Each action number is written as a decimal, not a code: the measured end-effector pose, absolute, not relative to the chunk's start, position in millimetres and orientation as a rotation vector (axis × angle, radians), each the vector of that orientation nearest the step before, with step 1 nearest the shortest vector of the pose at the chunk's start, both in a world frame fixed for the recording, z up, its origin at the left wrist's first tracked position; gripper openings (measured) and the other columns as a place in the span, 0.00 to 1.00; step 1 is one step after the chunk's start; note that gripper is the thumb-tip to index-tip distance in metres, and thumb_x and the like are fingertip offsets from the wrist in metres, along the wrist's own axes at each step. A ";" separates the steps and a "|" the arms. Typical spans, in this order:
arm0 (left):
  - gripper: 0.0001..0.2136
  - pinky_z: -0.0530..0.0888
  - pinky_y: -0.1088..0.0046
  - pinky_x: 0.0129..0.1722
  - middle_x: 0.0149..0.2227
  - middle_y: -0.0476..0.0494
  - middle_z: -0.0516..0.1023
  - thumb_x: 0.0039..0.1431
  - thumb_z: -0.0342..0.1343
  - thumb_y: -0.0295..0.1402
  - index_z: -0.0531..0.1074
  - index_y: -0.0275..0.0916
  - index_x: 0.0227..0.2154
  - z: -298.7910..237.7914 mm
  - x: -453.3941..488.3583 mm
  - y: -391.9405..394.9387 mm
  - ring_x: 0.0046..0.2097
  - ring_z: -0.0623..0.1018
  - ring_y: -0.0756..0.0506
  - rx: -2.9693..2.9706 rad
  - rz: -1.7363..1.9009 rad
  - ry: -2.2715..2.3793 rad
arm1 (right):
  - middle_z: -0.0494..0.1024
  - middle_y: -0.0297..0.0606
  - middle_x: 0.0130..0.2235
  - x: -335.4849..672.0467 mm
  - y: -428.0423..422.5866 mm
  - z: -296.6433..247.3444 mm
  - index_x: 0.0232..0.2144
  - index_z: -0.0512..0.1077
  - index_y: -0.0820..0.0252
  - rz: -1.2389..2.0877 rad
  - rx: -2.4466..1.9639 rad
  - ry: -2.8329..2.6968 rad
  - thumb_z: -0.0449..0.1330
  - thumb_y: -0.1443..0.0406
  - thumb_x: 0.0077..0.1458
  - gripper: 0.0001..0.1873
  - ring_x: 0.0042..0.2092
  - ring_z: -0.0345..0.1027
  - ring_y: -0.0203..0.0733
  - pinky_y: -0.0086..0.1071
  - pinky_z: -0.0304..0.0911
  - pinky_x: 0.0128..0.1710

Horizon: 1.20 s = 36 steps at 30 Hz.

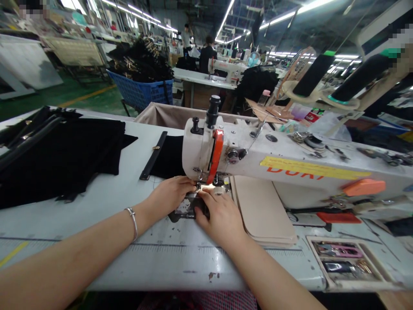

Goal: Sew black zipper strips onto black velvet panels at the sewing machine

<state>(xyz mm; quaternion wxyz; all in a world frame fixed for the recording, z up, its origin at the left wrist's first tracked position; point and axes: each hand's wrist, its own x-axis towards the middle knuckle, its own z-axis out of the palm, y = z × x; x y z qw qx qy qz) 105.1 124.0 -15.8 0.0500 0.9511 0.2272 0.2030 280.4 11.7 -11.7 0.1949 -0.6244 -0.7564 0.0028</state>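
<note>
At the needle of a white sewing machine, both my hands work close together. My left hand, with a silver bracelet on its wrist, has its fingers pressed together just left of the presser foot. Facing it, my right hand has bent fingers at the foot, its thumb lower over the metal plate. Whatever is between the fingers is too small or hidden to name. Behind my left hand lies a black fabric piece with a dark strip and metal zipper pull, partly hidden by the machine head.
Black fabric pieces are piled on the table's left. Beige panels are stacked under the machine arm. A small tray at right holds pink snips. Black thread cones stand above. A blue basket and other people are beyond.
</note>
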 end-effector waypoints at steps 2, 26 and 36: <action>0.13 0.74 0.66 0.53 0.49 0.42 0.79 0.62 0.49 0.20 0.77 0.36 0.41 -15.1 105.7 124.0 0.50 0.77 0.45 2.891 0.622 0.700 | 0.75 0.43 0.47 279.9 11.7 -11.6 0.50 0.70 0.59 0.011 -1.743 -2.113 0.57 0.61 0.60 0.17 0.48 0.66 0.50 0.42 0.61 0.48; 0.16 0.74 0.70 0.52 0.45 0.45 0.80 0.62 0.47 0.20 0.78 0.40 0.40 -23.4 104.0 133.6 0.48 0.78 0.46 2.843 0.618 0.738 | 0.76 0.40 0.49 286.2 -17.6 5.1 0.49 0.72 0.58 0.016 -1.707 -2.105 0.58 0.66 0.60 0.15 0.52 0.66 0.46 0.42 0.60 0.58; 0.08 0.73 0.63 0.50 0.42 0.41 0.78 0.61 0.53 0.30 0.78 0.39 0.36 -3.8 89.1 176.5 0.47 0.76 0.40 2.804 0.580 0.944 | 0.66 0.51 0.61 375.7 -72.6 15.9 0.60 0.65 0.66 -0.027 -2.162 -2.018 0.63 0.54 0.54 0.36 0.60 0.61 0.56 0.49 0.59 0.60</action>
